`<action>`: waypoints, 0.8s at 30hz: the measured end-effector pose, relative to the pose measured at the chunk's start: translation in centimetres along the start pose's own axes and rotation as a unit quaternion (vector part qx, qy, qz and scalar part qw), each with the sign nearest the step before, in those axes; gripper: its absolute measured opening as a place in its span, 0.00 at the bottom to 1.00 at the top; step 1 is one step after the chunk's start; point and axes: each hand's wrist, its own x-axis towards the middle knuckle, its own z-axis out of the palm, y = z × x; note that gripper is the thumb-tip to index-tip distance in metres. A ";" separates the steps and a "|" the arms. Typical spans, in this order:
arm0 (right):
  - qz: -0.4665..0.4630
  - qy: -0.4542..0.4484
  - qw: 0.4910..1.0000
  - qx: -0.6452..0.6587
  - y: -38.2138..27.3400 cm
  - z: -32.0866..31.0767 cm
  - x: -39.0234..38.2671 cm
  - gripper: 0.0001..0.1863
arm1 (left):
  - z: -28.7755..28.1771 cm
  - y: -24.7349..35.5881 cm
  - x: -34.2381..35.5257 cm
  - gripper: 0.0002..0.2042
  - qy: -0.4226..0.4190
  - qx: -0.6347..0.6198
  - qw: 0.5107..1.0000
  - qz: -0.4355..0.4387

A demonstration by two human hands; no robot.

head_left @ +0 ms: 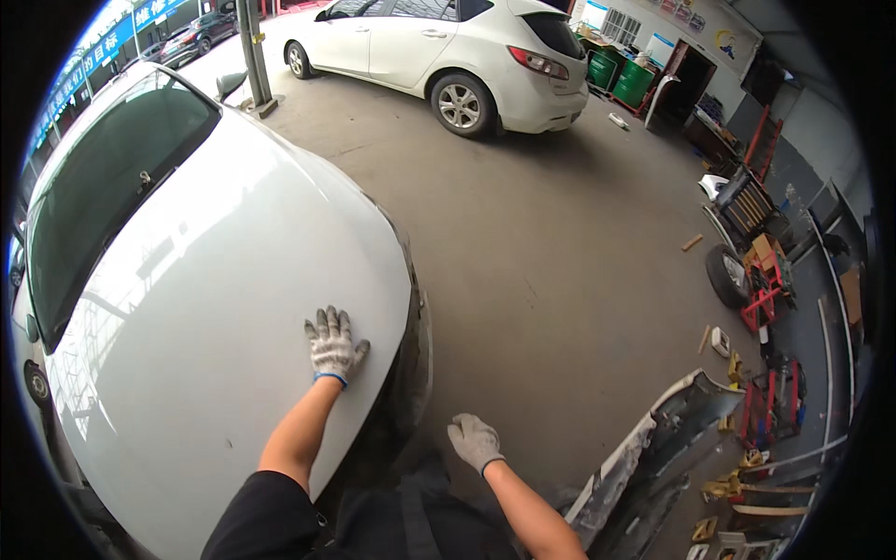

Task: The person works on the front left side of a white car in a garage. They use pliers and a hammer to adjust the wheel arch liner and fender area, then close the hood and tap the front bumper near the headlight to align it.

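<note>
My left hand, in a grey-white work glove with dark fingertips and a blue cuff, lies flat on the white car hood near its front edge. Its fingers are stretched and slightly spread. Beyond that edge, my right hand, gloved too, hangs over the floor in front of the car. Its fingers are curled in, and nothing shows in them; it touches nothing. The hood is down, with glossy reflections and a small dark mark on its lower part. Dark parts show along the car's front.
A detached bumper lies on the floor to my right. A white hatchback is parked ahead. Along the right wall are a wheel, red racks and loose parts. Green bins and a post stand farther off.
</note>
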 end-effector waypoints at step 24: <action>-0.409 0.027 0.907 0.099 -13.6 4.6 39.0 0.43 | 3.2 4.2 8.6 0.45 -0.086 0.018 0.993 -0.085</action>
